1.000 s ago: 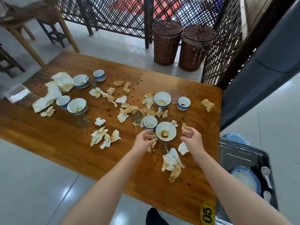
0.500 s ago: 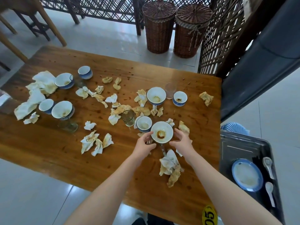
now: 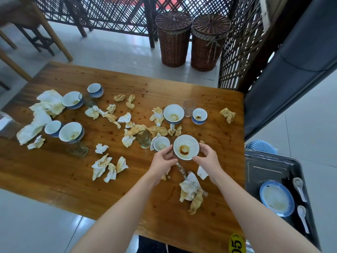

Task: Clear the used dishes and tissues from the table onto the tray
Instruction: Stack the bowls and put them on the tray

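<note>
A white bowl with a brown sauce stain is held over the wooden table between both hands. My left hand grips its left rim and my right hand grips its right rim. A small cup and a glass stand just left of it. Several more blue-rimmed bowls, one of them, and crumpled stained tissues lie scattered across the table. The dark metal tray at the right carries a blue-rimmed plate and two white spoons.
Two wicker baskets stand by a lattice screen beyond the table. A grey padded bench runs along the right side. Wooden chair legs show at far left. A yellow number tag sits at the table's near corner.
Both hands closed in on the stained bowl and took hold of its rim; it now sits a little higher between them. The view shifted slightly.
</note>
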`<state>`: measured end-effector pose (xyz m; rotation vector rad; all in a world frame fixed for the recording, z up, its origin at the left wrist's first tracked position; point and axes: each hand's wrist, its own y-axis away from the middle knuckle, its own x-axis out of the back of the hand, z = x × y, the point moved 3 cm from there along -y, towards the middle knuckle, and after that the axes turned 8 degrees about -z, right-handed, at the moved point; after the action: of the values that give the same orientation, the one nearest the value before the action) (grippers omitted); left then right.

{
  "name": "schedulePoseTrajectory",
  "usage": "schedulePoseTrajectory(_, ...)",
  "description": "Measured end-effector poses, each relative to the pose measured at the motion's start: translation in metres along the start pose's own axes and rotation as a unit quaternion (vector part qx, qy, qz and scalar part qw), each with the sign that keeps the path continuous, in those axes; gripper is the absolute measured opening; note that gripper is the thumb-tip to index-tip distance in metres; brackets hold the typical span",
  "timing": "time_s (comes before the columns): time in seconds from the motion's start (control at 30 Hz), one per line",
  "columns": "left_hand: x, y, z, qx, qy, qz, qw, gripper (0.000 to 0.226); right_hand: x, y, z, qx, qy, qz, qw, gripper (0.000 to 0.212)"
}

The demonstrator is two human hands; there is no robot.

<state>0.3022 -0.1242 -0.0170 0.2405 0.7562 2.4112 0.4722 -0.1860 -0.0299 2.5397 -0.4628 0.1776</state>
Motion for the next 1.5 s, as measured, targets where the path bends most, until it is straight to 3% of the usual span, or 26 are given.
schedulePoseTrajectory(0.3,0.030,-0.026,0.068,-0.032,-0.029,-0.004,0.999,0.063,-0.003,-0.028,-0.058,0.055,-0.027,0.022,0.998,0.054)
schedulePoseTrajectory(0.43,0.051,-0.049,0.088,-0.046,-0.023,-0.020,0.998,0.064,-0.013,-0.047,-0.079,0.063,-0.029,0.027,0.997,0.061)
schedulePoseTrajectory(0.67,0.082,-0.098,0.106,-0.039,-0.055,-0.031,0.997,0.059,-0.031,-0.085,-0.094,0.039,-0.041,0.046,0.997,0.070)
schedulePoseTrajectory(0.97,0.101,-0.148,0.107,-0.011,-0.123,-0.065,0.990,0.059,-0.047,-0.118,-0.092,0.024,-0.061,0.059,0.996,0.061)
schedulePoseTrajectory(1.3,0.105,-0.163,0.104,0.015,-0.107,-0.098,0.989,0.055,-0.049,-0.130,-0.083,-0.002,-0.066,0.090,0.994,0.056)
schedulePoseTrajectory(1.5,0.109,-0.178,0.095,0.043,-0.107,-0.104,0.988,0.066,-0.051,-0.141,-0.072,-0.051,-0.071,0.060,0.994,0.072)
